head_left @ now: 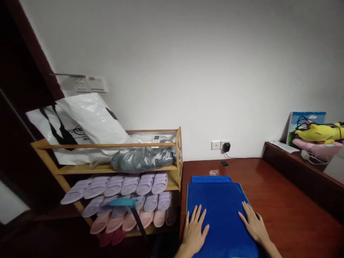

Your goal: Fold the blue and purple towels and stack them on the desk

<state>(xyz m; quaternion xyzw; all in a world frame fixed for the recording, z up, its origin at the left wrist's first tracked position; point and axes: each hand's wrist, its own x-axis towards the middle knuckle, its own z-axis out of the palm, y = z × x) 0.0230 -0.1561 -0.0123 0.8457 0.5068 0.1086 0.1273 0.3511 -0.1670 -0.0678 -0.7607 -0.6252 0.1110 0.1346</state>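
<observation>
A blue towel [219, 204] lies spread on a dark red wooden table [282, 200], with a second folded blue towel [211, 178] just beyond it. My left hand [195, 229] rests flat on the towel's near left part, fingers stretched out. My right hand [254, 222] lies flat on its right edge, fingers apart. Neither hand holds anything.
A wooden shoe rack [176, 157] left of the table holds rows of lilac and pink slippers [129, 193], plastic bags [86, 125] and a remote. A wall socket with a plug [226, 146] is behind. A raised ledge [295, 165] at right carries a yellow plush toy [319, 132].
</observation>
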